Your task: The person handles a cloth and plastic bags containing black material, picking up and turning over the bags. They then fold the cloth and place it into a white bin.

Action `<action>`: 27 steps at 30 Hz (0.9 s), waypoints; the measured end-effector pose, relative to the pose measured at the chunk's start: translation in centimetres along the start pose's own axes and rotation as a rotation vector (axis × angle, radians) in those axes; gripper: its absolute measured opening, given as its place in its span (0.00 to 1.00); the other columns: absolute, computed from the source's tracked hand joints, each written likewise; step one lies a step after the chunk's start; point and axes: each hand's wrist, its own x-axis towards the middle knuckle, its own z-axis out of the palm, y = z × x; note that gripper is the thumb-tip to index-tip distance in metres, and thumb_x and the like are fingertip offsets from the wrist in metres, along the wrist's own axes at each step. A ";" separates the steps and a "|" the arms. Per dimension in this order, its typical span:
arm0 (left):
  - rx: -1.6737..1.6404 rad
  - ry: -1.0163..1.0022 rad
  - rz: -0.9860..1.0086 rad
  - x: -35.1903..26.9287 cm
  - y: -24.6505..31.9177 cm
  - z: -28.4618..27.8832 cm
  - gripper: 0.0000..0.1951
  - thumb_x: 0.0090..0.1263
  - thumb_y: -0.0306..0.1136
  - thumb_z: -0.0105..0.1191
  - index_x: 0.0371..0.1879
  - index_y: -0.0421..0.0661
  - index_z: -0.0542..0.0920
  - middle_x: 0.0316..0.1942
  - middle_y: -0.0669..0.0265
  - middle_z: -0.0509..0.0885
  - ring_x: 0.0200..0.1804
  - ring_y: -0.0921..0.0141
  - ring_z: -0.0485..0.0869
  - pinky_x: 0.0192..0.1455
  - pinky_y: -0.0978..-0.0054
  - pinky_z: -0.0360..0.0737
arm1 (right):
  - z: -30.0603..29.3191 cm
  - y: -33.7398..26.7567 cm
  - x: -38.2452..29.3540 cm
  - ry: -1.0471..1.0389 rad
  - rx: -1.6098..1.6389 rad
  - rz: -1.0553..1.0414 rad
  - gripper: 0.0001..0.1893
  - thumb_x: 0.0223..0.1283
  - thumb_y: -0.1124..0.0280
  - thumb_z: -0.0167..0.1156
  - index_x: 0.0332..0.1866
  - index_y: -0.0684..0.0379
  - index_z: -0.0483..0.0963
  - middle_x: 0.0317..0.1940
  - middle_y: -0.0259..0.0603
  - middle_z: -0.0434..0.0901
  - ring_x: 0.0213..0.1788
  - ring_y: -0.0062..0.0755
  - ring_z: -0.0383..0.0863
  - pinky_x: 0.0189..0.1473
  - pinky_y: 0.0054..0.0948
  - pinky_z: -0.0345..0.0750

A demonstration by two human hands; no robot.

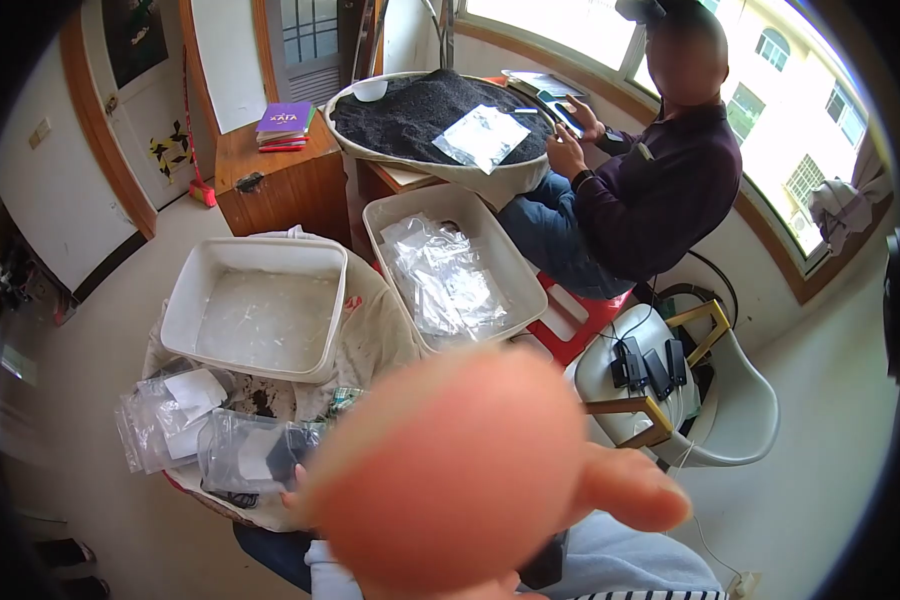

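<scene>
My right hand [465, 465] is raised very close to the camera, large and blurred, with one digit sticking out to the right and nothing seen held in it. Behind it, a few fingertips of my left hand [294, 484] show at the right edge of a clear plastic bag [232, 450]; the rest of that hand is hidden. This bag holds a white piece and a dark piece. More clear bags [154, 424] with white sheets lie just left of it, on a cloth-covered surface [379, 319]. An off-white plastic tub [330, 300] stands beyond the bags.
A second tub [529, 289] holds silvery and clear bags. Farther back, a cloth-lined round container [435, 169] is heaped with black granules, a silvery bag on top. A seated person [652, 187] holds a phone at right. Black power adapters [649, 367] lie on a white chair [757, 405].
</scene>
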 end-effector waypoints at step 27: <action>-0.284 0.001 -0.176 0.8 0.8 -1.0 0.19 0.69 0.36 0.58 0.46 0.29 0.77 0.45 0.55 0.83 0.44 0.67 0.81 0.49 0.69 0.76 | -23.6 4.2 -26.6 1.401 -0.725 0.362 0.09 0.66 0.67 0.56 0.44 0.61 0.76 0.20 0.29 0.72 0.20 0.16 0.69 0.21 0.17 0.65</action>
